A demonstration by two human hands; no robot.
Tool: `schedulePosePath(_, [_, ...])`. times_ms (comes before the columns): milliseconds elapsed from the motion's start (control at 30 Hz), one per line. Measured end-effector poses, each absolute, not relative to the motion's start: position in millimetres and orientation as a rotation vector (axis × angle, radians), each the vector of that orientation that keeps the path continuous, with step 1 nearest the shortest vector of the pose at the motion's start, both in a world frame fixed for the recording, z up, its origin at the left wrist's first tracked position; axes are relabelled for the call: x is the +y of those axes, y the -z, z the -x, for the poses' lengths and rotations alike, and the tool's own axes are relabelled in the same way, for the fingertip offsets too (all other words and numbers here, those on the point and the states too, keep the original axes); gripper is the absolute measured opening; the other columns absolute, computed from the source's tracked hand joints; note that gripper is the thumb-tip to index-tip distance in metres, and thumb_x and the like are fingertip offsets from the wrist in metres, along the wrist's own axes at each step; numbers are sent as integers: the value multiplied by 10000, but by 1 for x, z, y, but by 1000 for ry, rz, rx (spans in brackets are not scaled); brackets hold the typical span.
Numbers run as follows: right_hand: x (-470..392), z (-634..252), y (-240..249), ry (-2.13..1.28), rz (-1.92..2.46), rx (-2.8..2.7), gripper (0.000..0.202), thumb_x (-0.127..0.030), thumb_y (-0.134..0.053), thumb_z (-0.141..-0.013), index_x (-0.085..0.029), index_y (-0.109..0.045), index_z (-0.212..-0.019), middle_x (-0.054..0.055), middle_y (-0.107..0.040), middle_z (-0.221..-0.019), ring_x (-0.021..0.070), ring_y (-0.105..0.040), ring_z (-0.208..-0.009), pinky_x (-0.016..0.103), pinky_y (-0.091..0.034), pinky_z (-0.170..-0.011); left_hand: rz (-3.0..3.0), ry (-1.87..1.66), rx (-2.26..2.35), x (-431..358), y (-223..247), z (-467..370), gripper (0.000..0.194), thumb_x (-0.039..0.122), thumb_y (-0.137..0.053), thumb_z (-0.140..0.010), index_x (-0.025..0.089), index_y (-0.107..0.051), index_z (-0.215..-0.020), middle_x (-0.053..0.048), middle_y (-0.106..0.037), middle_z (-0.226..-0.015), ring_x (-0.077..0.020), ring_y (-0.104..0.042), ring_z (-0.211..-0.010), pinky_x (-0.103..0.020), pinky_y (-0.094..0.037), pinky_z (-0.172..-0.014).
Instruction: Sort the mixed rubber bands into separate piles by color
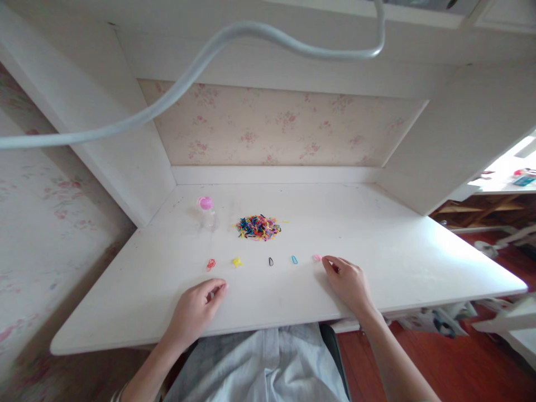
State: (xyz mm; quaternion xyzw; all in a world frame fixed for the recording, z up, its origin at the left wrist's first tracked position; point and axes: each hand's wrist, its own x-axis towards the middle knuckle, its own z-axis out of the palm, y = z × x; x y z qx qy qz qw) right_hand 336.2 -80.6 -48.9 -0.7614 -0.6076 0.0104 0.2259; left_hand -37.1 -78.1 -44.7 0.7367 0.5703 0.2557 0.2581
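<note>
A heap of small multicoloured rubber bands (258, 228) lies mid-table. In front of it runs a row of sorted bands: red rubber bands (211, 264), yellow rubber bands (237, 262), a black rubber band (271, 261), a blue rubber band (294, 259) and pink rubber bands (317, 258). My right hand (347, 280) is at the right end of the row, its thumb and forefinger pinched at the edge of the pink bands. Resting in front of the red and yellow bands, my left hand (196, 308) has thumb and forefinger pressed together; anything between them is too small to make out.
A clear container with a pink lid (205, 203) stands back left on the white table (402, 245). White side panels and a floral back wall enclose the table. A thick pale cable (268, 30) crosses overhead. The table's front edge is close to my lap.
</note>
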Motion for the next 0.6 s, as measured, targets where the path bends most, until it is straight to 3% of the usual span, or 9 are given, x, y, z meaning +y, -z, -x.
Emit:
schedulePosePath(200, [-76, -324, 38, -112, 2240, -1620, 410, -593, -424, -828, -321, -703, -955, 8, -680, -817, 151, -591, -658, 250, -357, -566, -2002, -711, 1543, -79, 44, 37, 309, 446, -440, -870, 237, -667, -887, -4, -701, -824, -136, -625, -710, -214, -487, -683])
schedulePosePath(600, [-75, -320, 41, -25, 2260, -1624, 347, -480, -405, -872, -316, -699, -953, -1, -683, -874, 160, -601, -740, 259, -361, -618, -2012, -693, 1564, -79, 42, 36, 286, 421, -452, -865, 238, -671, -891, 3, -708, -831, -128, -624, -708, -200, -467, -665])
